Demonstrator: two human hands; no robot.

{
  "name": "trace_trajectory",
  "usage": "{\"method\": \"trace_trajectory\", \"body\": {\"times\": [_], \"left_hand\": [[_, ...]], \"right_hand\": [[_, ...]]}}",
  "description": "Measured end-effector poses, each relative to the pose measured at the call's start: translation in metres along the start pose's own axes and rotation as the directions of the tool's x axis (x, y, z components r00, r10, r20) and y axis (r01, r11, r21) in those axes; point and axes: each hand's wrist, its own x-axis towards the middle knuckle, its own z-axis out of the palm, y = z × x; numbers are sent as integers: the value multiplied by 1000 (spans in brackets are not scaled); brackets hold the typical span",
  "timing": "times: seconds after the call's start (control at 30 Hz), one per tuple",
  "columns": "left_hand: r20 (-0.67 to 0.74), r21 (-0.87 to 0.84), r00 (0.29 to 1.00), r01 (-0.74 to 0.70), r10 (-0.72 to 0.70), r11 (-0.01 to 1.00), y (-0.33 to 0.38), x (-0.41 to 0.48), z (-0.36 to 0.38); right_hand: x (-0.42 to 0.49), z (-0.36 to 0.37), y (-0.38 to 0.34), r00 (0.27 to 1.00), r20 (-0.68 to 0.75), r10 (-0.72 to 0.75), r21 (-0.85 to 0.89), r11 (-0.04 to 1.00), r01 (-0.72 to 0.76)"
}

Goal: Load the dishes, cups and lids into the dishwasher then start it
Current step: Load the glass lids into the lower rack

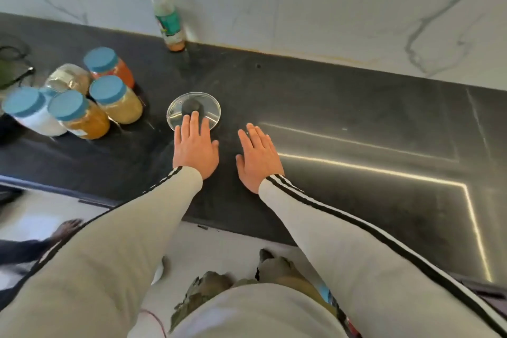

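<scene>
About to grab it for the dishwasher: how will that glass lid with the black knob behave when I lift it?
The glass lid looks rigid and probably breakable. It lies flat on the counter, so the rim may be slippery to pinch; its black knob likely gives a surer grip.

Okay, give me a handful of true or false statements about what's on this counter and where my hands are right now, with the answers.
1. The glass lid lies on the dark counter. True.
2. The right hand has a grip on the lid's knob. False: it is flat and open, apart from the lid, to its right.
3. The left hand has fingertips over the lid's near edge. True.
4. The jars have red caps. False: the capped ones are blue.
5. A bottle stands against the marble wall. True.
</scene>
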Motion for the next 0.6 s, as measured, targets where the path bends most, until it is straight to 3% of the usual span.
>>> {"method": "trace_trajectory", "body": {"times": [0.17, 0.33, 0.6], "left_hand": [[10, -8, 998, 59, -59, 998, -17, 41, -1], [72, -51, 997, 1, 3, 999, -26, 77, -7], [98, -3, 953, -288, 287, 958, -57, 106, -10]], "right_hand": [[32, 7, -1, 1000, 14, 0, 23, 1000, -1], [48, 15, -6, 996, -3, 94, 37, 995, -94], [35, 35, -47, 922, -98, 375, 24, 927, -375]]}}
